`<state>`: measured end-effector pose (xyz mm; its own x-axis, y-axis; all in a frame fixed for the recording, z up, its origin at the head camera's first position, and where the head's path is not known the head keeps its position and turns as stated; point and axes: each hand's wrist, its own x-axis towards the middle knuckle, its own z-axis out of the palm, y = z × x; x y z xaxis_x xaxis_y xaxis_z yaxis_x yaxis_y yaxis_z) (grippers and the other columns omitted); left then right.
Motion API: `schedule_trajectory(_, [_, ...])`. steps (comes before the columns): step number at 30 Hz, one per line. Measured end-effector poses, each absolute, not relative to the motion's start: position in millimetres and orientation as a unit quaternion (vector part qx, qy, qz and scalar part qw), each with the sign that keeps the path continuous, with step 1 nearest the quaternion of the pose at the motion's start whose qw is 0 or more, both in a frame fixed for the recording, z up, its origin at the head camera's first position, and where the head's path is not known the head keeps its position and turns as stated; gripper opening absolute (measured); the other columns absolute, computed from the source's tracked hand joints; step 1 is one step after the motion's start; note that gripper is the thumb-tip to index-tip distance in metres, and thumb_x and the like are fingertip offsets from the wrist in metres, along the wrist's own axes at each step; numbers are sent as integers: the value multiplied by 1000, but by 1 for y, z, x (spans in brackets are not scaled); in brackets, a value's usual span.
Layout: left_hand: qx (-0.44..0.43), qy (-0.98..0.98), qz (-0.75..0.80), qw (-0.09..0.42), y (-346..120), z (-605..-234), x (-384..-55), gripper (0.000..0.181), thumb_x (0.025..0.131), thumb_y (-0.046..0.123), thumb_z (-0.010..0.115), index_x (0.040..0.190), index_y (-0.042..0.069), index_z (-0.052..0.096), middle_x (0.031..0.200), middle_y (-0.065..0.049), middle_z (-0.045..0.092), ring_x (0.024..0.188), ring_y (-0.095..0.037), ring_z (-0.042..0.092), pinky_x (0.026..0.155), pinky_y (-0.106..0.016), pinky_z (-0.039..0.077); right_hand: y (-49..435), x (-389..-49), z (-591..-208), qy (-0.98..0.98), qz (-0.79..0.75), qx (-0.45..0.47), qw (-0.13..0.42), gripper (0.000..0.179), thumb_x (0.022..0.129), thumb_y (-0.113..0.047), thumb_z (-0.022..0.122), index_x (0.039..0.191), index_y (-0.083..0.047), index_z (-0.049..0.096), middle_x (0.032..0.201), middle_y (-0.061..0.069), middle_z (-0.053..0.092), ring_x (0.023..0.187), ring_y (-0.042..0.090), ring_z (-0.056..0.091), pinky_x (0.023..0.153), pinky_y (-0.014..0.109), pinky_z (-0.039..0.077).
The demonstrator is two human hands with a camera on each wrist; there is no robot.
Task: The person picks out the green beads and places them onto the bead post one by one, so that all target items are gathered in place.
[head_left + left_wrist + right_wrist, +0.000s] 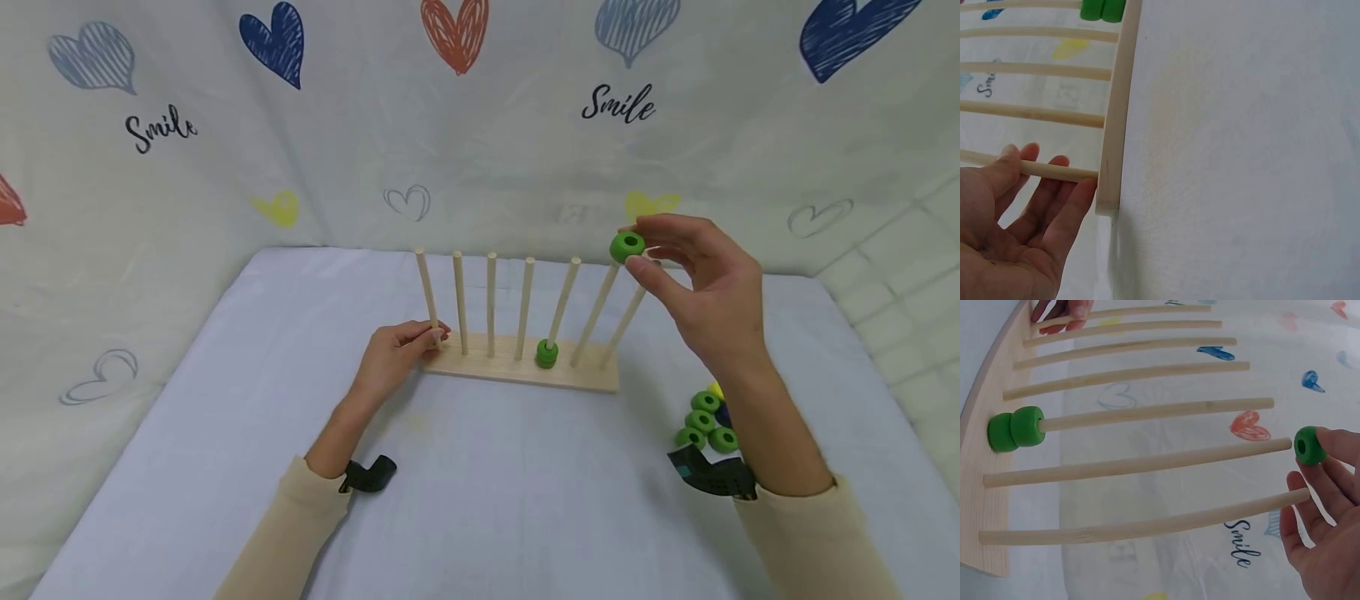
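Observation:
A wooden board (517, 377) bears a row of several upright pegs. Two green beads (547, 354) are stacked at the foot of the fifth peg from the left. My left hand (393, 354) holds the leftmost peg (1054, 170) low down by the board, thumb and fingers around it. Up at the right, my right hand (716, 287) pinches another green bead (1315, 450) between thumb and fingertips. That bead is right at the tip of the sixth peg (1147, 464), its hole turned toward the peg's end. The rightmost peg's tip overlaps the right hand's fingers.
Several loose green beads (724, 440) lie on the white tablecloth (480, 500) at the right, partly behind the right forearm. Among them show a yellow bead (716, 389) and a dark blue bead (723, 415). A heart-printed white curtain (510, 150) hangs behind the table.

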<state>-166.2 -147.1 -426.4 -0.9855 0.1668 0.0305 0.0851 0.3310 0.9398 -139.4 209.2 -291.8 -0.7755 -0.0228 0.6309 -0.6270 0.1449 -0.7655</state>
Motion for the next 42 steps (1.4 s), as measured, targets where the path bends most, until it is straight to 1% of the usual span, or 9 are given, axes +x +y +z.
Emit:
schedule_trajectory(4, [72,817,571,31,-148,-425,-165,24,104,21,67,118,5,79,121,-12,78,109,-25,72,91,-29,64,205,-141,-290,-732,602,215,236,41,89,12,74,128,3,69,118,-1,77,114,14,69,107,24,48])
schedule_trajectory(9, [76,815,573,34,-146,-425,-165,25,104,21,67,118,4,78,121,-14,77,110,-28,71,92,-30,64,199,-141,-289,-775,564,182,219,43,89,4,79,130,-6,71,113,-14,78,122,8,65,118,25,39])
schedule_trajectory(14, [80,816,572,33,-145,-425,-166,25,104,21,67,117,5,79,120,-13,78,112,-27,72,92,-31,64,194,-142,-289,-809,527,162,206,43,89,-6,83,130,-14,73,113,-22,77,128,2,60,112,23,40])
schedule_trajectory(24, [79,810,580,33,-145,-425,-167,25,103,21,68,117,4,79,121,-14,78,114,-25,72,92,-29,64,188,-146,-290,-804,533,171,200,42,88,-6,84,128,-14,74,113,-20,78,125,3,62,112,24,41])
schedule_trajectory(32, [82,812,578,31,-145,-425,-167,26,104,21,67,119,3,78,121,-15,77,113,-26,72,93,-31,64,187,-146,-288,-835,495,152,184,48,87,-15,87,131,-25,73,118,-17,78,122,-4,61,109,22,40])
schedule_trajectory(35, [79,812,578,38,-145,-425,-168,27,104,23,67,120,5,78,121,-14,77,115,-26,72,94,-31,63,188,-145,-288,-845,482,145,180,51,87,-18,87,134,-28,71,124,-15,77,122,-6,61,113,29,40])
schedule_trajectory(39, [73,814,575,39,-145,-425,-167,27,104,23,67,120,5,78,121,-14,78,114,-27,72,94,-31,63,191,-143,-289,-847,483,142,170,51,89,-21,86,136,-29,69,128,-13,75,128,-4,57,122,42,37])
schedule_trajectory(41, [73,814,575,38,-146,-425,-167,27,104,23,67,120,5,78,121,-14,78,112,-26,72,93,-31,64,193,-142,-290,-844,488,145,167,50,90,-20,85,136,-28,69,128,-13,75,130,-2,56,124,42,36])
schedule_trajectory(42, [73,814,575,36,-146,-425,-167,27,104,23,66,120,5,78,121,-14,78,112,-26,72,93,-31,64,194,-142,-291,-842,492,147,167,50,90,-18,84,136,-27,69,128,-12,75,130,-2,57,124,39,35])
